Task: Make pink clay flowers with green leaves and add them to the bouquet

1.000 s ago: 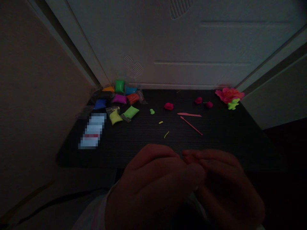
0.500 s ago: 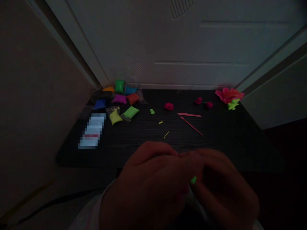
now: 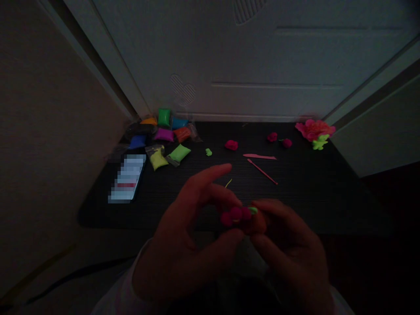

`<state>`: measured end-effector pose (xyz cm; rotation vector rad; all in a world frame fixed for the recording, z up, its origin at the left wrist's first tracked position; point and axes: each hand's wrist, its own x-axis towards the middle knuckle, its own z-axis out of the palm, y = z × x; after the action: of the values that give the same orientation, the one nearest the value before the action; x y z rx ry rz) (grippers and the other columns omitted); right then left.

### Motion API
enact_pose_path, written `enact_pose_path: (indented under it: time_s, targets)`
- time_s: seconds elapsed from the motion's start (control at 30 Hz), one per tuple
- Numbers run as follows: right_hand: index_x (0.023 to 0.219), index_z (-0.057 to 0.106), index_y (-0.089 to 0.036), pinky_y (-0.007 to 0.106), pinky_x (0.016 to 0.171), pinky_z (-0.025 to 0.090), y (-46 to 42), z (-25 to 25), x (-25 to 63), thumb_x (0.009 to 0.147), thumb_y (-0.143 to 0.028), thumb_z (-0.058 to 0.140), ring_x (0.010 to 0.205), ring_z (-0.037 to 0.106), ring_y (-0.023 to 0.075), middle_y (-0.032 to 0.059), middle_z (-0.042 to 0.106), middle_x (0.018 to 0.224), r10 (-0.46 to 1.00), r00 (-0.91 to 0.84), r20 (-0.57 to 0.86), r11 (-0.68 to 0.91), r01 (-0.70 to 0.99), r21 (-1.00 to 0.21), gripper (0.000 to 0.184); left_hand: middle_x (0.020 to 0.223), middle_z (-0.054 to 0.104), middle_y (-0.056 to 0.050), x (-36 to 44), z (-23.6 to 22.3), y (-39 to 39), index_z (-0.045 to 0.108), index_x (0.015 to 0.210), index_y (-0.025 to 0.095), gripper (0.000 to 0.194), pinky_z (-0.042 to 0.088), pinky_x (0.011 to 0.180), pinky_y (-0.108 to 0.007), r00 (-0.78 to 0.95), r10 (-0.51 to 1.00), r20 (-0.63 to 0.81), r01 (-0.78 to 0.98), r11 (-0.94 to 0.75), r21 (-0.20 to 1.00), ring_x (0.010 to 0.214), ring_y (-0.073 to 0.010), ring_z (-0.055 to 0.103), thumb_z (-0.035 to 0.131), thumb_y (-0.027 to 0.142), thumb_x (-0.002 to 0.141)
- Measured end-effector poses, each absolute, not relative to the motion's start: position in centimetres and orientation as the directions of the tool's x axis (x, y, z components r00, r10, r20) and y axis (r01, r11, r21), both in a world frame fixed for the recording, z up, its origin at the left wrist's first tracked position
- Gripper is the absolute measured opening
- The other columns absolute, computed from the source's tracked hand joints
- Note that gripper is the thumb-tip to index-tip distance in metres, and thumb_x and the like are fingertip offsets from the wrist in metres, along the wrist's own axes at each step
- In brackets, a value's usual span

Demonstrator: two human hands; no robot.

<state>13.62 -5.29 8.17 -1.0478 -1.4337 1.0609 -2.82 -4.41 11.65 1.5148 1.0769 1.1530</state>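
Both hands meet low in the dim view, in front of the dark table's (image 3: 328,192) near edge. Between their fingertips is a small pink clay flower (image 3: 235,215) with a bit of green clay at its right side. My left hand (image 3: 187,245) pinches it with thumb and middle fingers, while the index finger sticks out toward the table. My right hand (image 3: 288,253) is curled and grips the flower from the right.
Several coloured clay packets (image 3: 164,135) lie at the table's back left beside a blurred card (image 3: 126,178). Pink clay bits (image 3: 231,145), a green lump (image 3: 208,152), two pink modelling tools (image 3: 260,164) and a finished pink flower (image 3: 314,131) lie further back. A white door stands behind.
My hands have risen and opened outward. The pink flower, hidden before, now shows between the fingertips, and my left index finger has lifted.
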Motion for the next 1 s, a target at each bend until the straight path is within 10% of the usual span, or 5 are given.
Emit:
enact_pose_path:
  time_s: [0.8,1.0]
  targets:
    - [0.101,0.06,-0.031,0.021,0.066,0.053,-5.2,8.3,13.3,0.07,-0.012,0.064,0.077,0.061,0.012,-0.0018,0.062,0.088,0.976,-0.088,0.201,0.203,0.012,-0.979,0.037,0.077,0.063,0.005,-1.7,12.0,-3.9,0.043,0.119,0.03,0.05,0.05,0.083,-0.029,0.063,0.987,0.151,0.152,-0.159,0.976,0.073,-0.0112,0.063,0.061,0.015,0.075]
    - [0.101,0.061,-0.033,0.02,0.064,0.053,-5.1,7.8,12.9,0.073,-0.015,0.064,0.075,0.064,0.012,-0.0024,0.067,0.084,0.99,-0.118,0.076,0.047,-0.236,-0.971,0.033,0.1,0.063,0.002,-1.9,11.5,-4.0,0.038,0.125,0.034,0.065,0.05,0.081,-0.027,0.101,0.987,0.122,-0.026,-0.12,0.992,0.085,-0.0126,0.063,0.065,0.012,0.07]
